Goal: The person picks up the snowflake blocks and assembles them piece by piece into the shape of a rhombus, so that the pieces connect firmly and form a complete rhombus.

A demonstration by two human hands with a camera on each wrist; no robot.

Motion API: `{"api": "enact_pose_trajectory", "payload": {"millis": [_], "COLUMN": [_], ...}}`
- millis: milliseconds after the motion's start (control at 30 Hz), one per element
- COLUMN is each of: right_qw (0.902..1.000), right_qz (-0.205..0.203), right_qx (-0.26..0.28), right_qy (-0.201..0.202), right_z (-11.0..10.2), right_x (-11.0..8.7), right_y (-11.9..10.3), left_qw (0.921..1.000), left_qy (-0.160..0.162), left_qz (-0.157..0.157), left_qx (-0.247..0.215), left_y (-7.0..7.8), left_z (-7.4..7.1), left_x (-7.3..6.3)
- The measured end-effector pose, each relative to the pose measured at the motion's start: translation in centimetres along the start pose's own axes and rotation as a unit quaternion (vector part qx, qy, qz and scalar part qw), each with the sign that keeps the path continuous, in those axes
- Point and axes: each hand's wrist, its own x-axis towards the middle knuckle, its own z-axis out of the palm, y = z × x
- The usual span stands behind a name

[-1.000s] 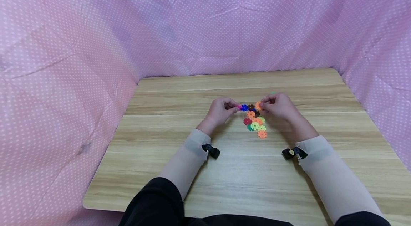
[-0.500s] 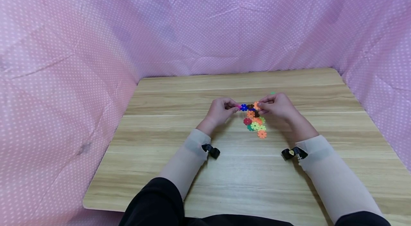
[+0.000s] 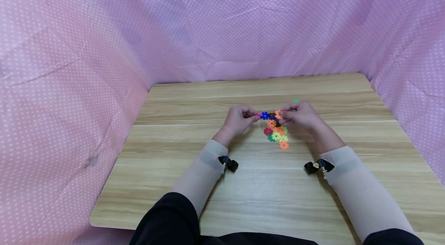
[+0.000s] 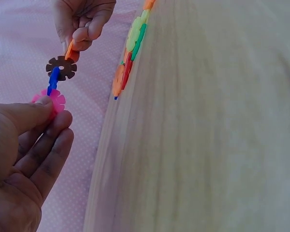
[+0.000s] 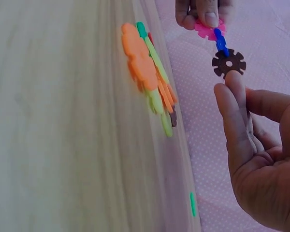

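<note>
In the head view my left hand and right hand face each other above the table, with a short chain of slotted plastic discs between them. The left thumb and fingers pinch the pink disc at one end. A blue disc is slotted edgewise into it, followed by a brown disc. At the other end, my right thumb and fingers pinch an orange disc, right at the brown disc's edge. The right fingers hide the orange disc in the right wrist view.
Below the hands, a loose heap of flat discs lies on the wooden table, among them a red disc, a yellow-green disc and an orange disc. A green disc lies apart, beyond the right hand. Pink dotted cloth surrounds the table.
My right hand has brought the orange disc slightly left, closer against the brown disc. The left hand has stayed almost still with the pink disc.
</note>
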Motion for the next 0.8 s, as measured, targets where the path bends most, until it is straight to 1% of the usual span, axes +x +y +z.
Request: {"api": "enact_pose_trajectory", "payload": {"millis": [167, 400, 633, 800], "right_qw": [0.9999, 0.9993, 0.9971, 0.9968], "right_qz": [0.004, -0.005, 0.011, 0.007], "right_qx": [0.009, 0.037, 0.074, 0.079], "right_qy": [0.006, -0.002, -0.011, -0.011], "right_z": [0.12, 0.09, 0.06, 0.01], "right_x": [-0.06, 0.19, 0.22, -0.07], "right_y": [0.01, 0.61, 0.83, 0.32], "left_qw": [1.0000, 0.9999, 0.9998, 0.9998], "left_qy": [-0.003, -0.004, -0.010, -0.010], "left_qz": [0.001, 0.004, 0.016, 0.015], "left_qx": [-0.008, -0.014, -0.004, -0.002], "left_y": [0.28, 0.55, 0.71, 0.37], "left_z": [0.10, -0.05, 0.02, 0.28], "left_x": [-0.15, -0.21, -0.30, -0.33]}}
